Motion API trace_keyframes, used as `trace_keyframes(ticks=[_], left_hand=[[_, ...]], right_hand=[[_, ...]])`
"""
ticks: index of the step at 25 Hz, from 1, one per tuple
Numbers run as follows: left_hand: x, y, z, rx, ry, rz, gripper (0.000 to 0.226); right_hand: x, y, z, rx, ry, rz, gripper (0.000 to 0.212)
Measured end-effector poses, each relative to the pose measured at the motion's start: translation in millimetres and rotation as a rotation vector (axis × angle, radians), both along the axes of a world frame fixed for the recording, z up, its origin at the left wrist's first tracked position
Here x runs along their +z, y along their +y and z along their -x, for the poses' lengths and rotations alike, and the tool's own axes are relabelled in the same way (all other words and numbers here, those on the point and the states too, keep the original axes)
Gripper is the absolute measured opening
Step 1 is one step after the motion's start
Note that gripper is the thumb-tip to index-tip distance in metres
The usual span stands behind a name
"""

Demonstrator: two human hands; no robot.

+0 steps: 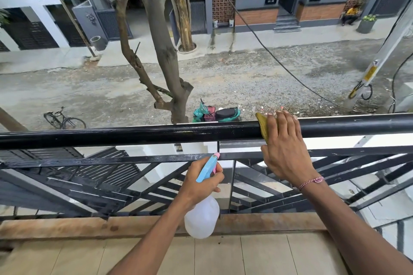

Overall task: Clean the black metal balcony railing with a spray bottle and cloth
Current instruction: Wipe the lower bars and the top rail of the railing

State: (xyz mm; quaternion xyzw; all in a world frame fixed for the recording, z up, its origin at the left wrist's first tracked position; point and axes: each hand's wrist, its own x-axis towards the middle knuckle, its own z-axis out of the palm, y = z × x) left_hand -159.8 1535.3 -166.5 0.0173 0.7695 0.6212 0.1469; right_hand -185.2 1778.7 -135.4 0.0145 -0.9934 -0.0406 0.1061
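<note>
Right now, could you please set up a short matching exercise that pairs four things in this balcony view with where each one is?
Things:
1. spray bottle
2. cloth
3. scooter
4. bicycle

Places:
A. parked on the street by the foot of the tree
B. draped over the top rail, under the right hand
C. standing on the street at far left
D. held in the left hand, nozzle towards the lower bars

Pairs: 1-D, 2-B, 3-A, 4-C

The left hand grips the bottle's neck; the right hand presses the cloth onto the railing.
</note>
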Motion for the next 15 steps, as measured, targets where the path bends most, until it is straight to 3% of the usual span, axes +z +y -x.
trace_keyframes(ticks=[8, 15], left_hand=[[-11, -9, -4, 0.006, -0.003, -0.004, 0.016], [-25, -9, -4, -0.028, -0.016, 0.021, 0.006]], right_hand=[[-2, 3, 0, 0.013, 0.001, 0.006, 0.075], [-7, 3, 2, 0.002, 0.026, 0.017, 0.072]])
